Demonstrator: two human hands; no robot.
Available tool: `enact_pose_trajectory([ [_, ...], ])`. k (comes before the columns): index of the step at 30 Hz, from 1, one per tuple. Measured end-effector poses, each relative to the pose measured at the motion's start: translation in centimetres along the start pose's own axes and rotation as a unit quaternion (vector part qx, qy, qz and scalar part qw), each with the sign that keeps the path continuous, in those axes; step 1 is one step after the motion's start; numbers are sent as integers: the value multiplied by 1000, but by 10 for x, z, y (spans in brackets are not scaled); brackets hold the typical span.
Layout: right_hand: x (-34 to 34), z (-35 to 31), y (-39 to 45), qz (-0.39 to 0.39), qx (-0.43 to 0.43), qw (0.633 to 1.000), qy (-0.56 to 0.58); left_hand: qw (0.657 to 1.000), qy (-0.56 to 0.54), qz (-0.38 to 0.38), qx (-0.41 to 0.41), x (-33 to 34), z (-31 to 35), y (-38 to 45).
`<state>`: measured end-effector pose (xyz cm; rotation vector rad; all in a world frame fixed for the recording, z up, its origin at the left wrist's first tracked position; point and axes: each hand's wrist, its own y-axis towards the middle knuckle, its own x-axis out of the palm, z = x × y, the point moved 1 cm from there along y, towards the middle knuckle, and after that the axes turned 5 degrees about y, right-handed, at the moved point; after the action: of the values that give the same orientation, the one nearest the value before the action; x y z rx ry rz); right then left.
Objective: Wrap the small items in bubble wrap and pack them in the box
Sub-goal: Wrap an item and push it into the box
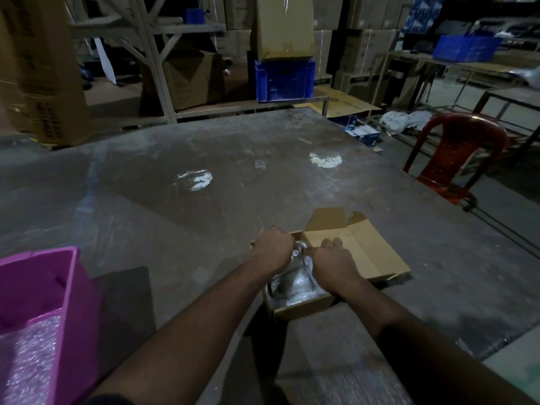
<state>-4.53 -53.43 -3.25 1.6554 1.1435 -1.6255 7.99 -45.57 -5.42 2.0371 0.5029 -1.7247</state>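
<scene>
At the far left a pink plastic bin (62, 287) stands on the grey table (181, 206), with bubble wrap (32, 358) lying inside it. Toward the middle, the left hand (273, 248) reaches down into the small open cardboard box (304, 309), fingers curled over its far left edge; what they grip is hidden. Bubble-wrapped items (295, 287) fill the box between the two hands. The right hand (333, 263) rests at the box's right side where the open flap (365, 252) folds out, fingers bent; whether it grips anything cannot be told. A red plastic chair (455, 153) stands beyond the table's right edge.
</scene>
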Motion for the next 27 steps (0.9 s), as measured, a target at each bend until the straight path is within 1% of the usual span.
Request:
enact_pose_trajectory([
  [3,0,1,-1,-6,-6,1000,1,1000,-9,3,-4,0,0,-1],
  [6,-2,2,-2,14,-18,999,28,1000,-17,-10,-12,-2,1,-3],
  [10,3,0,-2,32,-26,999,-18,999,-37,3,-17,-3,1,-6],
  [13,4,-1,0,39,-19,999,-22,998,-64,18,-19,-4,-2,-8],
  [16,1,1,0,30,-27,999,18,992,-112,20,-45,-5,-6,-12],
  [18,-2,3,-3,58,-21,997,54,985,-151,25,-78,-7,-11,-16],
  [21,-3,0,-11,117,-4,988,101,973,-187,66,-117,-13,-23,-26],
  [24,-2,-4,-22,131,-5,980,147,959,-209,117,-151,-20,-35,-38],
  [27,1,-6,-29,156,-6,969,191,943,-237,133,-194,-25,-45,-53],
])
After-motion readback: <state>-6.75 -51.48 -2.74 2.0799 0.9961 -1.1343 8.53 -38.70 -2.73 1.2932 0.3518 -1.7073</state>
